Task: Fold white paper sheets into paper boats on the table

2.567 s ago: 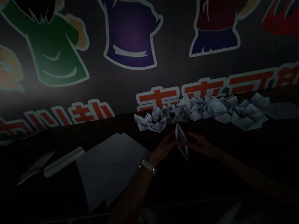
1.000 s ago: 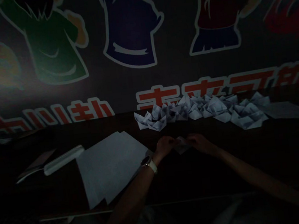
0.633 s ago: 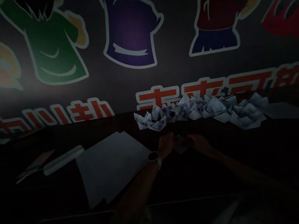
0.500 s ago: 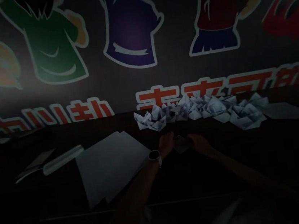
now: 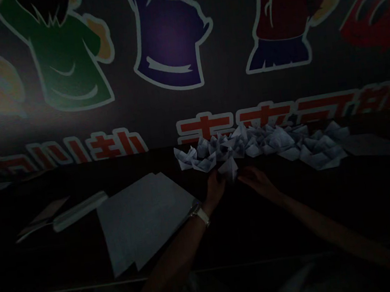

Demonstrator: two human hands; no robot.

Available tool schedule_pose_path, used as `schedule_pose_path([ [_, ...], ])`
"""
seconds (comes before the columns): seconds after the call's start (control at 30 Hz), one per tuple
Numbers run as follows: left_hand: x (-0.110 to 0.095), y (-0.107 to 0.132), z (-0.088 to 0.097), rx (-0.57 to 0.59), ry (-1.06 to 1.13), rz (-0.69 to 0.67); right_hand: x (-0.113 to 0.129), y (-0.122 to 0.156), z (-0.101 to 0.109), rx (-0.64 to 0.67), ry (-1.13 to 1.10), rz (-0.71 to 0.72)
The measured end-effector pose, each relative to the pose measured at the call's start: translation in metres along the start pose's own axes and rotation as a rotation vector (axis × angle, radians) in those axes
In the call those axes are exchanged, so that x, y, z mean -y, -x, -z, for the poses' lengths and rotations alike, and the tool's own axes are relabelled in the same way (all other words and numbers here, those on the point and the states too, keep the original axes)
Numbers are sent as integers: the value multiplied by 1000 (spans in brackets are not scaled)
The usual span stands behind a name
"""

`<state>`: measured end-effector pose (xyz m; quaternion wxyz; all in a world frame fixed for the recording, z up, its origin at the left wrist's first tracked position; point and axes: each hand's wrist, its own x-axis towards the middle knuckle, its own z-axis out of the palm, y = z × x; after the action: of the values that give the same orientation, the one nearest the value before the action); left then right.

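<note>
The scene is very dark. My left hand (image 5: 215, 188), with a watch on its wrist, and my right hand (image 5: 257, 181) meet over a dark table (image 5: 296, 219). Between them they pinch a small folded white paper piece (image 5: 229, 169), held up just in front of a long heap of folded paper boats (image 5: 262, 147). Both hands' fingers are closed on the piece from either side.
A stack of plain white sheets (image 5: 143, 216) lies left of my left arm. Further left are a long pale bar-shaped object (image 5: 78, 211) and a flat dark card. Another sheet (image 5: 376, 145) lies at the far right. A cartoon banner (image 5: 169, 49) fills the wall behind.
The folded piece was held upright, then pressed low between both hands. Now it has opened into a boat-like shape and both hands have moved it forward toward the heap.
</note>
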<state>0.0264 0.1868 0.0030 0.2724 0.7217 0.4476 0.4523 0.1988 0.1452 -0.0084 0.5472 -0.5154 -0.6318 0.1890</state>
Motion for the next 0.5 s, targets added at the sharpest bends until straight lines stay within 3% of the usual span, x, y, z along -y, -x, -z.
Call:
schedule_pose_path([
  [0.17, -5, 7, -8, 75, 200, 24, 11, 2, 4, 6, 9, 101],
  [0.37, -5, 13, -11, 194, 435, 10, 19, 9, 3, -48, 206, 288],
  [0.5, -5, 13, -14, 93, 502, 17, 17, 9, 9, -91, 284, 283],
])
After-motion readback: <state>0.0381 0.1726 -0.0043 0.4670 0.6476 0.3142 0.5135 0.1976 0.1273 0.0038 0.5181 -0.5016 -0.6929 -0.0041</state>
